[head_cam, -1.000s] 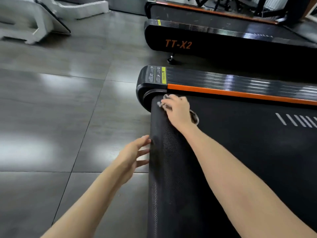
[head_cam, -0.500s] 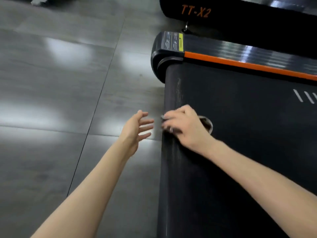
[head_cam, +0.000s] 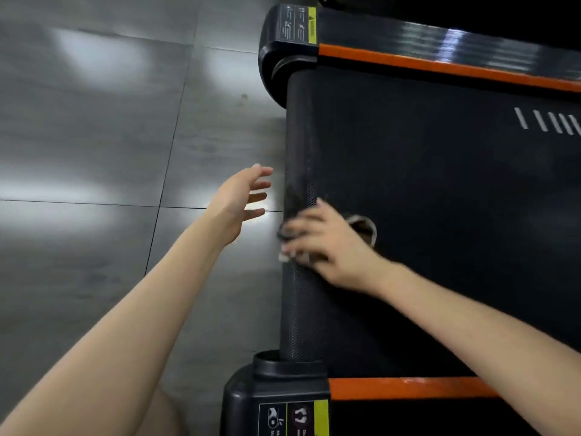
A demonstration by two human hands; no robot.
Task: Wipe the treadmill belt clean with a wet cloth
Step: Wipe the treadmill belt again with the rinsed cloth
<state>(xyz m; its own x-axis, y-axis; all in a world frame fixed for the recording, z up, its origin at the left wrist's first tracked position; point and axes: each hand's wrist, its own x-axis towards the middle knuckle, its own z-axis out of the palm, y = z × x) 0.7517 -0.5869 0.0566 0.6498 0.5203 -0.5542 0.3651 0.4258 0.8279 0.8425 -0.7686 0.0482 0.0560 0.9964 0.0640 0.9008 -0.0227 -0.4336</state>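
While the right hand [head_cam: 327,243] is pressing the cloth [head_cam: 366,223] onto the belt [head_cam: 440,215] end, the left hand [head_cam: 242,199] is hovering beside it, relaxed and empty; most wiping is seemingly waiting.

Dim light; white glare on the floor tiles [head_cam: 94,121] left of the treadmill belt [head_cam: 424,199]; the right hand [head_cam: 327,243] is blurred.
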